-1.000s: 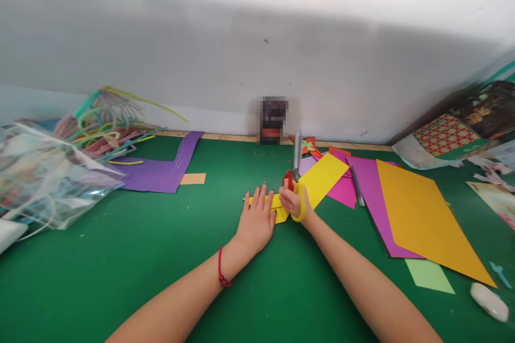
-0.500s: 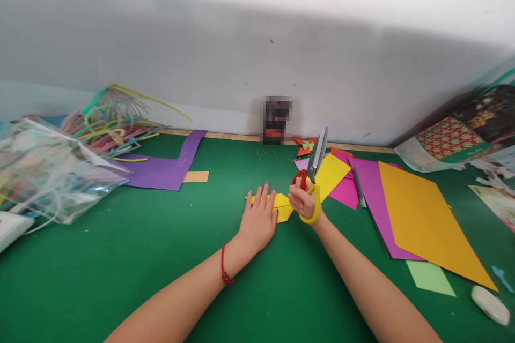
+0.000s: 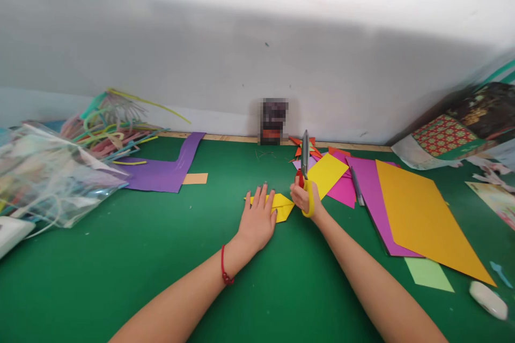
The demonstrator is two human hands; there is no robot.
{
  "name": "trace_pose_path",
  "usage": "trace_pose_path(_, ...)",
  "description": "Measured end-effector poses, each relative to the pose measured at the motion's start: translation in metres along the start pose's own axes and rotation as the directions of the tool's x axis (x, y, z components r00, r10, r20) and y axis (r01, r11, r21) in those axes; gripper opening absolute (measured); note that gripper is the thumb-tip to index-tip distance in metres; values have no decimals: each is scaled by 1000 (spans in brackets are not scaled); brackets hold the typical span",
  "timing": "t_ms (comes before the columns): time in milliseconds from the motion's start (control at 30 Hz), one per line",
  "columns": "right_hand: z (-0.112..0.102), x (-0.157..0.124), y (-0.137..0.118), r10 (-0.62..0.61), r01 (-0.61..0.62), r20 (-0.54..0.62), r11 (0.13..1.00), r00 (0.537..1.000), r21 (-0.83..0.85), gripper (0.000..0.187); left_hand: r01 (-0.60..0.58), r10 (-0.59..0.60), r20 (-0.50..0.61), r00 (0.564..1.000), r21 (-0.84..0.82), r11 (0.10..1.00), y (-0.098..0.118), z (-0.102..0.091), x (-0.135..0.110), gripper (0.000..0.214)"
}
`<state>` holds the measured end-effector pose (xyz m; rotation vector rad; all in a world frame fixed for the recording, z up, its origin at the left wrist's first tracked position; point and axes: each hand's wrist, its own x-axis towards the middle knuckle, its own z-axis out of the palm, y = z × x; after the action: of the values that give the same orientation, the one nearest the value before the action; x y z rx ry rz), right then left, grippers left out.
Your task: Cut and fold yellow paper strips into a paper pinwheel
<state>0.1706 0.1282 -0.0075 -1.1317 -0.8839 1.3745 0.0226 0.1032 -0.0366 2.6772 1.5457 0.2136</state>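
My left hand (image 3: 258,218) lies flat with its fingers spread, pressing a folded piece of yellow paper (image 3: 285,208) against the green tabletop. Part of that paper is hidden beneath the fingers. Just to its right, my right hand (image 3: 302,197) is closed round the handles of a pair of scissors (image 3: 304,155), one handle loop yellow and the other red. The blades point up and away from me, held together. Behind the scissors lies a flat yellow sheet (image 3: 328,171), partly over pink paper (image 3: 341,192).
Purple paper (image 3: 164,174) and a clear bag (image 3: 72,171) with pipe cleaners (image 3: 116,134) lie left. To the right are a pen (image 3: 357,185), orange-yellow card (image 3: 426,220), a light green sheet (image 3: 428,274) and a white oval object (image 3: 488,300). Orange-red paper pieces (image 3: 298,143) lie near the wall.
My right hand has turned the scissors, so the blades now stand nearly upright rather than leaning right. My left hand stays flat on the folded yellow paper.
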Motion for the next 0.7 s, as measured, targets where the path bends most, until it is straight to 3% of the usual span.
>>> trace_pose_path(133, 3, 0, -9, -56, 55, 27, 997, 998, 56, 40, -2, 2, -2, 1000, 2, 1000, 0, -1, 0, 49)
trace_pose_path(367, 4, 7, 14, 41, -40, -7, 996, 999, 78, 38, -1, 1, -10, 1000, -7, 1000, 0, 2, 0, 49)
trace_pose_path(567, 10, 4, 7, 29, -28, -47, 999, 998, 23, 35, 1, -1, -17, 1000, -18, 1000, 0, 1, 0, 50)
trace_pose_path(700, 21, -3, 0, -10, 6, 74, 999, 997, 53, 37, 0, 0, -15, 1000, -19, 1000, 1, 0, 0, 50)
